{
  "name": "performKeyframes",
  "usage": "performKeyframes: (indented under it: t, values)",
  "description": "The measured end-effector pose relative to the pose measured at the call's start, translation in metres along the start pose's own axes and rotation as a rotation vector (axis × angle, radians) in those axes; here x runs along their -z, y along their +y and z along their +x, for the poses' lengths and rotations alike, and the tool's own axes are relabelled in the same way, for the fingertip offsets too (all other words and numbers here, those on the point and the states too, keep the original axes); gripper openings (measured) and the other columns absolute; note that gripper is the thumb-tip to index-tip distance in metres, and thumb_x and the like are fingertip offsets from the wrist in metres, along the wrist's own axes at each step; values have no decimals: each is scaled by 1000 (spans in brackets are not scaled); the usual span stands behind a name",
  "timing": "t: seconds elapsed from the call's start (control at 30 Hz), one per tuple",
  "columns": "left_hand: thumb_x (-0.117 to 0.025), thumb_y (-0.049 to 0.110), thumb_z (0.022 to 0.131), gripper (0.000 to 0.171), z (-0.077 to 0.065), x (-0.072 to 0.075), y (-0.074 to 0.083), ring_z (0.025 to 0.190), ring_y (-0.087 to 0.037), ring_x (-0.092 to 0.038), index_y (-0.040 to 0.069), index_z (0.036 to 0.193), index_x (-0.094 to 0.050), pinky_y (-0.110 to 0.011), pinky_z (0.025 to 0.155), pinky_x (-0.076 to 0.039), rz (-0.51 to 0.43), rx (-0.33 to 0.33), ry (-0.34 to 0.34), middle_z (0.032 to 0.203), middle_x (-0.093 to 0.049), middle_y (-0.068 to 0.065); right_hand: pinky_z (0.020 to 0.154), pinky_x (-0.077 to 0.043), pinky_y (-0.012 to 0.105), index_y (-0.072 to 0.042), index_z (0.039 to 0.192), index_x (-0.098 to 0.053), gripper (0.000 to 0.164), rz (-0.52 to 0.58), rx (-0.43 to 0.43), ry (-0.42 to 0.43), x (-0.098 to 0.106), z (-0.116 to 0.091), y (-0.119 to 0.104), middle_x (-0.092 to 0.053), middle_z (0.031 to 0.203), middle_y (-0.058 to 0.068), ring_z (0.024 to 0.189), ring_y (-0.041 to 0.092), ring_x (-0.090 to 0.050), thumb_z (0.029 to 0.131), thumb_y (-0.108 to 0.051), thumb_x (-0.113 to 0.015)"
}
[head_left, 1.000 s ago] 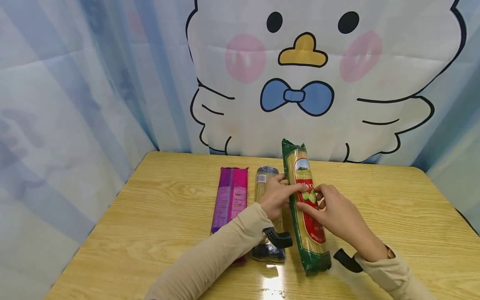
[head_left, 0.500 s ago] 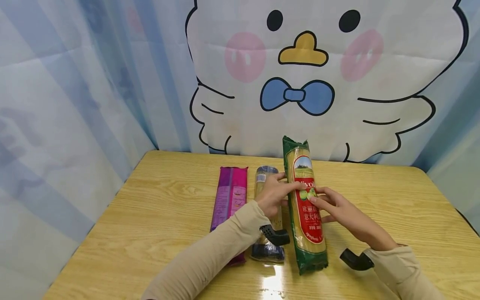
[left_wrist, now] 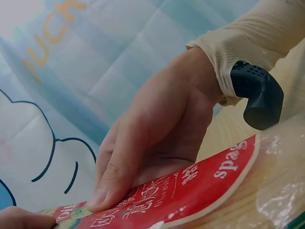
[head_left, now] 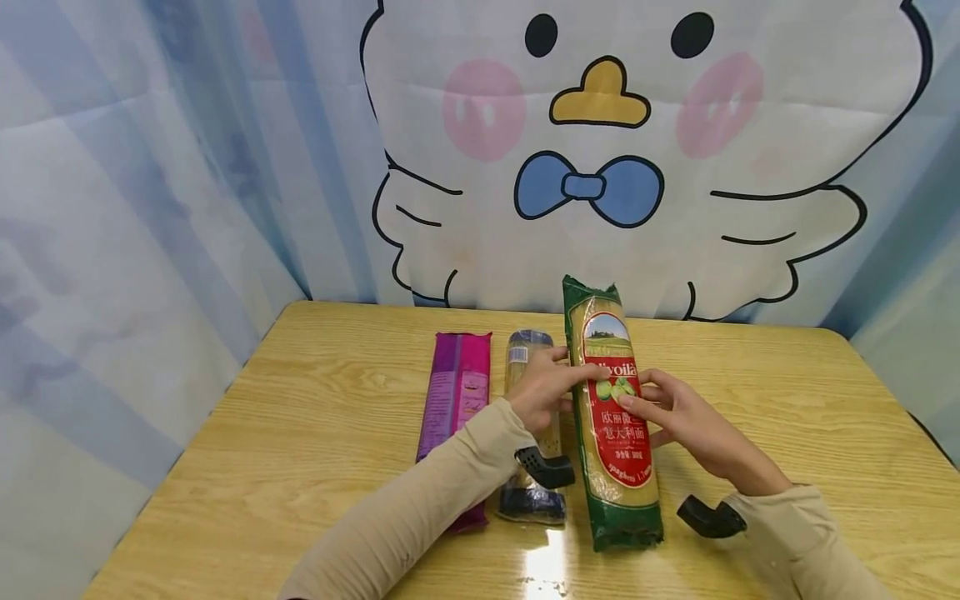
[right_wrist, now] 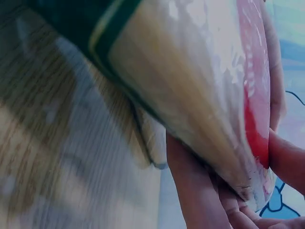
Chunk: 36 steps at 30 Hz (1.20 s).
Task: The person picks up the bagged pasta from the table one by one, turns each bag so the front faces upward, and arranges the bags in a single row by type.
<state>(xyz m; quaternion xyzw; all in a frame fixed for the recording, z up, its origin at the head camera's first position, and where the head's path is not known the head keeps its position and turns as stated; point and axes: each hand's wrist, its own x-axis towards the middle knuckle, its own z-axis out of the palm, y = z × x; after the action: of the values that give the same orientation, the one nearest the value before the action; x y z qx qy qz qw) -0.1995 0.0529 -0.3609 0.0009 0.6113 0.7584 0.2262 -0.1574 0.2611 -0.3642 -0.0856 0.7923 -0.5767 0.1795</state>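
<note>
Both hands hold a green-ended packet of spaghetti with a red front label, lifted above the table and facing the head camera. The left hand grips its left side, thumb laid across the label and fingers behind. On the right side, the right hand grips it with the thumb on the label and the other fingers around the edge and underneath. In the left wrist view the left thumb presses on the red label. Seen from the right wrist, fingers support the packet's underside.
A clear noodle packet with dark blue ends lies left of the spaghetti, partly behind the left hand. Further left lies a pink and purple packet, partly covered by the left sleeve. A printed curtain hangs behind the wooden table.
The spaghetti packet has rolled so its label faces up more fully. The right hand has shifted its grip, its fingers moving further around the edge. The left hand stays at the left side.
</note>
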Motion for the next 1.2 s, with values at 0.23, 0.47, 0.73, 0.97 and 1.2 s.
performKeyframes:
  t: [0.23,0.47,0.73,0.97,1.2]
  values:
    - [-76,12,85,47,1,3,-4,80,-20,-70,5,127,-57,-36,71,-62,10,-7,-25,102,-70,-10,71,-62,46,7,129,-40,47,22,21,33,-4,1,-1,-64,117,19,92,24,-70,100,-23,-60]
    - [-76,15,86,47,2,6,-8,81,-21,-70,4,127,-55,-38,75,-62,7,6,-43,103,-69,-10,69,-62,46,8,129,-41,46,29,28,53,-7,-1,-4,-66,114,17,87,23,-72,99,-21,-62]
    - [-72,15,91,47,1,11,-11,93,-23,-70,5,133,-53,-42,82,-61,39,-72,-142,115,-67,-13,68,-62,46,6,126,-44,46,11,22,65,-7,-5,-11,-68,108,14,85,25,-72,97,-22,-66]
    - [-76,16,88,64,-11,13,-11,94,-27,-69,1,142,-45,-43,82,-61,152,-78,-76,120,-60,-14,67,-62,47,5,122,-44,43,-4,33,75,-3,-7,-13,-69,108,13,84,25,-72,97,-22,-66]
    - [-77,15,88,58,-12,11,-15,84,-23,-71,-1,137,-50,-42,78,-62,180,-76,-61,112,-65,-12,67,-62,47,5,122,-43,43,14,31,81,-2,-7,-11,-69,106,10,83,24,-73,97,-22,-66]
